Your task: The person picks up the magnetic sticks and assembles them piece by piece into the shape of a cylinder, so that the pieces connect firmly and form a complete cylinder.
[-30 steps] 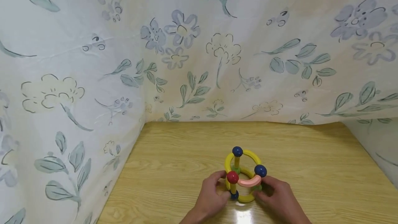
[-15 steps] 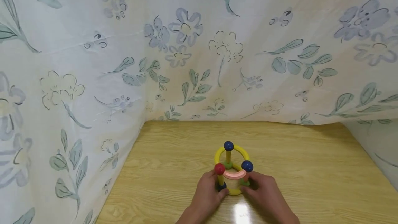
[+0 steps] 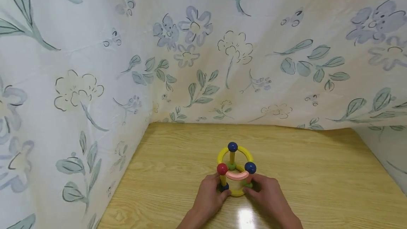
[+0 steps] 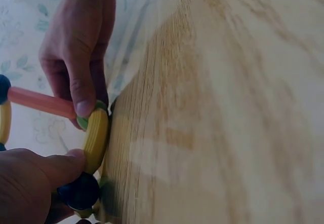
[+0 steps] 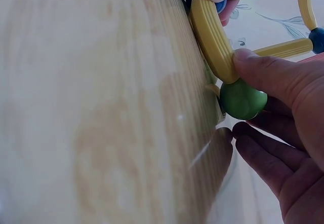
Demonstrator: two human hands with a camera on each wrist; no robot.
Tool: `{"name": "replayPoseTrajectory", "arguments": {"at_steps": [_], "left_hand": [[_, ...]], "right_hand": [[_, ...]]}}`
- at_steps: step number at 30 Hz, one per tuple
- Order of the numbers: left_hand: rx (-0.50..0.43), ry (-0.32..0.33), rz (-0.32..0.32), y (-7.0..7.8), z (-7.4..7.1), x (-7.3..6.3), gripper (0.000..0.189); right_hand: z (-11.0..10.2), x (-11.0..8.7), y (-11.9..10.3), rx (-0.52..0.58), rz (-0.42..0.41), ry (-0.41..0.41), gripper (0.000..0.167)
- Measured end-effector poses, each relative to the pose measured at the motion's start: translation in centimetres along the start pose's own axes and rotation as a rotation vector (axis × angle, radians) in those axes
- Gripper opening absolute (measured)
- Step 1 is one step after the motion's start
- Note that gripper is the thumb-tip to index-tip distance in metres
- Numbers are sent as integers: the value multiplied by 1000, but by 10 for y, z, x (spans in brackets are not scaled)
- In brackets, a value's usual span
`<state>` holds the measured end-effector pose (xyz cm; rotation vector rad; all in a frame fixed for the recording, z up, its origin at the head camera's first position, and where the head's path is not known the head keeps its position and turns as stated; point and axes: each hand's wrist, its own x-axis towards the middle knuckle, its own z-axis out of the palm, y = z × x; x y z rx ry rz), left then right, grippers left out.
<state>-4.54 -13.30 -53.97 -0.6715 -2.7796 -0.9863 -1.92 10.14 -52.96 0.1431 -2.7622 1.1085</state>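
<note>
A magnetic ball-and-stick frame [image 3: 237, 176] stands upright on the wooden table, two rings joined by uprights. The upper ring joins a red ball [image 3: 222, 169] and two blue balls with curved yellow sticks and a curved pink stick [image 3: 237, 176]. Below, curved yellow sticks link green and blue balls. My left hand [image 3: 208, 193] grips the lower left corner, thumb on the curved yellow stick [image 4: 96, 140] beside a dark blue ball [image 4: 82, 191]. My right hand [image 3: 268, 193] holds the lower right corner, thumb by the green ball [image 5: 243, 100], other fingers behind it. Some fingers are hidden.
The wood-grain table [image 3: 318, 172] extends around the frame on both sides. Floral cloth [image 3: 190, 63] hangs behind the table's far edge and along its left side; pale cloth [image 3: 381, 151] borders the right.
Both hands and the frame have shifted left and slightly away from me, mostly in the first half second. Both hands keep their hold at the lower corners. The head view has shifted a little.
</note>
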Motion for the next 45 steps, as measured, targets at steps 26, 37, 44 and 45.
{"name": "replayPoseTrajectory", "arguments": {"at_steps": [26, 37, 44, 45], "left_hand": [[-86, 8, -12, -8, -4, 5, 49], [-62, 245, 17, -17, -131, 15, 46], [131, 505, 150, -13, -232, 23, 50], [147, 530, 158, -13, -240, 23, 51]], "right_hand": [[-8, 3, 6, 4, -3, 24, 28], [-101, 12, 2, -200, -211, 208, 45], [-181, 32, -25, -380, -404, 399, 61], [-189, 35, -27, -397, -430, 422, 63]]}}
